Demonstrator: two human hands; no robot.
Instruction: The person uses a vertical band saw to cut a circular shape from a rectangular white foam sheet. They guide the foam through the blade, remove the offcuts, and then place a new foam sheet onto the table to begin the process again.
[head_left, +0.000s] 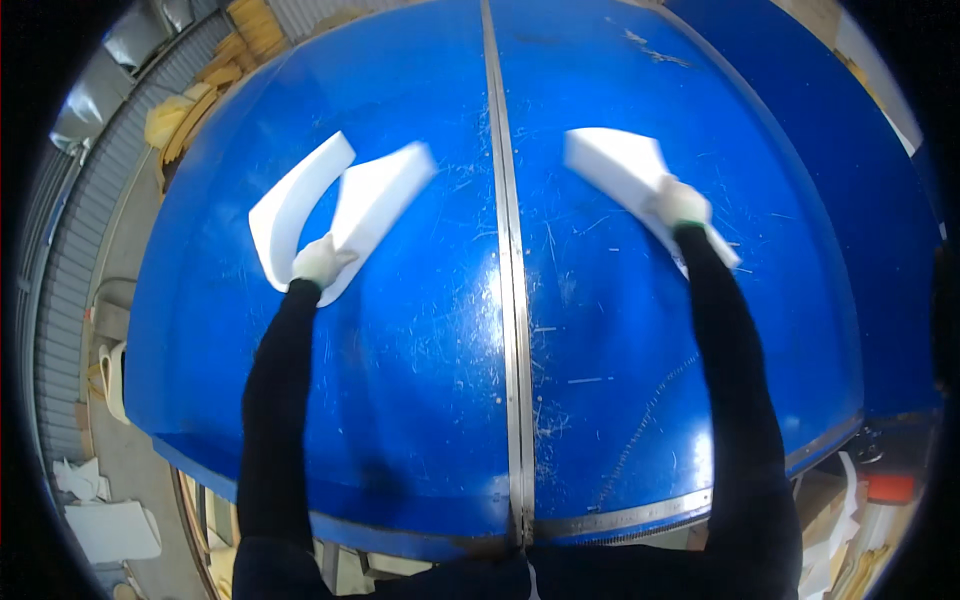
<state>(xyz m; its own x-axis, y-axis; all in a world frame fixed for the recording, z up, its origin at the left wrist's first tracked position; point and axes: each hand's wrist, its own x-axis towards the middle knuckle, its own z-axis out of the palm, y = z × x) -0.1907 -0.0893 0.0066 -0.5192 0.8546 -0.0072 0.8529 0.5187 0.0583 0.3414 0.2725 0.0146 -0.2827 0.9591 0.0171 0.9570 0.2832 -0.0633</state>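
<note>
So the step in hand looked like plain handling of white pieces, one per glove. Left hand (318, 263) seemed to pinch the near end of the inner piece (380, 195), with the outer piece (290, 205) just beside it. Right hand (682, 203) seemed closed on the edge of the right piece (615, 160), fingers too blurry to count. Any next move called for a firm hold, imo. All three were over a scratched blue table (420, 400) split by a metal strip (512, 280). Corrugated wall (75, 240) and white scraps (112, 530) off left.
</note>
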